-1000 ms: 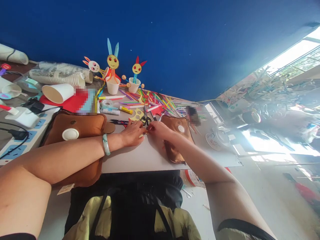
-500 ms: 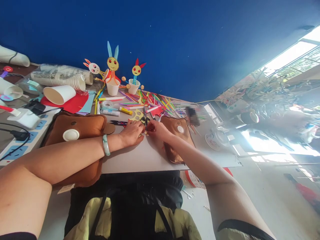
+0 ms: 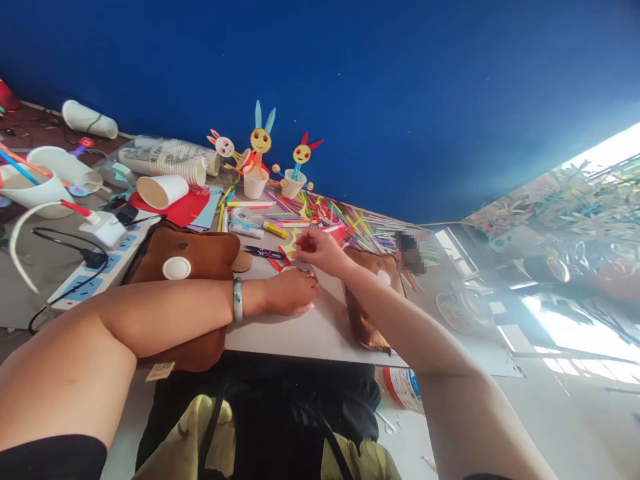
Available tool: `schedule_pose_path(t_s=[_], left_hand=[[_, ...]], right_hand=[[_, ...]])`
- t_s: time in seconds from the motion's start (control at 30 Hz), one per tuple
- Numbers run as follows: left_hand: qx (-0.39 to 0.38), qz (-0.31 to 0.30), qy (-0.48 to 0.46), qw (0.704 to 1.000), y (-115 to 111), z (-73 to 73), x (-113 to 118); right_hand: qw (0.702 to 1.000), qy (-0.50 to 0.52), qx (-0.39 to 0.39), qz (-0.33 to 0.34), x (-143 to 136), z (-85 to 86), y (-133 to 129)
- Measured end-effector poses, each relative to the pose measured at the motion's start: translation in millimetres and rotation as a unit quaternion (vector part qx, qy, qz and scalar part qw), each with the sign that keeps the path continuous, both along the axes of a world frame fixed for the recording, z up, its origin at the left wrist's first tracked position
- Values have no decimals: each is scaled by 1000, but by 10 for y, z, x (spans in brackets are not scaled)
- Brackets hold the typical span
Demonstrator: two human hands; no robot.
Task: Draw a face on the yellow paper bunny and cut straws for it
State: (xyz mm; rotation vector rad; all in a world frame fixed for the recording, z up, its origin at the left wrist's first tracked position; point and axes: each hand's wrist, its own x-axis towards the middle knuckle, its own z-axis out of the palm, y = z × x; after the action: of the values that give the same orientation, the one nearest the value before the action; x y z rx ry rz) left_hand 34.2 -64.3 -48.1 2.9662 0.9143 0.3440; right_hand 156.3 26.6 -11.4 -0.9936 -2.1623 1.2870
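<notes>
My left hand point(image 3: 289, 293), with a bracelet at the wrist, is low over the white table point(image 3: 280, 333), its fingers curled; whatever it holds is hidden beneath them. Just above and right of it, my right hand point(image 3: 320, 251) has thumb and fingertips pinched near a yellow sheet with holes point(image 3: 289, 241). What the pinch holds is too small to make out. Dark-bladed scissors point(image 3: 264, 253) lie left of the hands. A yellow glue stick point(image 3: 275, 230) and a white tube point(image 3: 246, 230) rest behind them.
Brown cushions point(image 3: 200, 257) flank the hands. Rabbit figures in paper cups point(image 3: 255, 183) stand by the blue wall. Coloured straws point(image 3: 350, 223) spread behind. At the left are a power strip point(image 3: 87, 283), cables and stacked paper cups point(image 3: 165, 163).
The view has shifted, so the scene sits further right and lower. My left hand has moved down toward me, below my right hand, and the hands are more apart.
</notes>
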Motion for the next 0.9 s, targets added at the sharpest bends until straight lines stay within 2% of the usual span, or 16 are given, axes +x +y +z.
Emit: schedule_pose_path(t_s=[0.13,0.37,0.5,0.57,0.73,0.9], left_hand=[[7,-47,6,999,-35,35,9],[12,-57,-28,998,11,6,13],[-2,-37,-19,999,16,24,16],[1,-33,-25,999,15,30,13],[11,-28,-56,998,26,-5,5],[19,-24,-38,999,31,-26,2]], right_hand=[[999,8,27,32,-399,-92,48],[996,-34,76,16,-921,-315,201],[993,-70,92,13,-1029,-380,246],[990,-90,107,9,-1049,-372,244],[969,-143,201,17,-1084,-308,204],[962,-160,221,20,-1107,-306,188]])
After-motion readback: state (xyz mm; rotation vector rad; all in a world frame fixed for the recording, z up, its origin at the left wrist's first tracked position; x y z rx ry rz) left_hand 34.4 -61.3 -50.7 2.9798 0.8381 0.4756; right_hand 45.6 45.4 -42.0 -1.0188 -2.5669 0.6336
